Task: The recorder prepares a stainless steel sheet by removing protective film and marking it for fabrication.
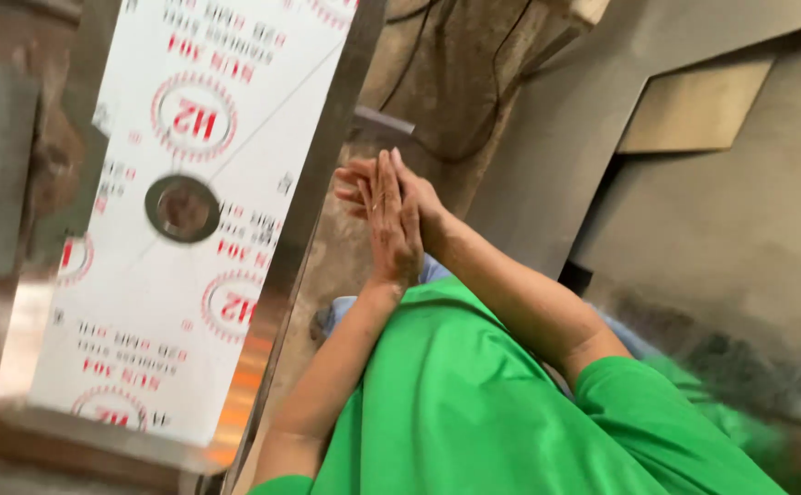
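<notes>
Beside the tall steel sheet (189, 220), the left hand (391, 225) and right hand (423, 206) press flat together, palm against palm, fingers straight; each grip lies wide and holds nothing. Both hands hover just right of the sheet's bare metal edge, apart from it. White protective film with red round stamps covers the sheet's face, and a round hole (182, 209) pierces it. A smooth green shirt (474, 403) fills the foreground below rough grey panels (740, 220).
</notes>
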